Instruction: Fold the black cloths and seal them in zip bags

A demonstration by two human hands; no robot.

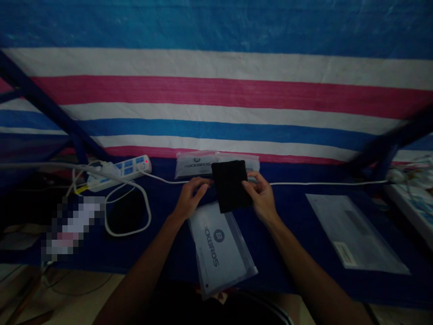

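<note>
A flat black rectangular piece (232, 187) is held up over the blue table surface. My right hand (262, 195) pinches its right edge between thumb and fingers. Just left of the piece is my left hand (192, 196), its thumb and fingertips close together near the edge; what they hold, if anything, is too dark to tell. Beneath lies a translucent ROCKBROS zip pouch (223, 248), tilted towards the table's front edge. Behind the black piece, more printed pouches (194, 166) lie by the striped sheet.
At the left are a power strip (128, 169) with a red light, a white cable loop (149, 212) and a dark object. Another clear pouch (358, 234) lies at the right. A white cord (324, 183) crosses the back. Blue frame bars (43, 106) slant at both sides.
</note>
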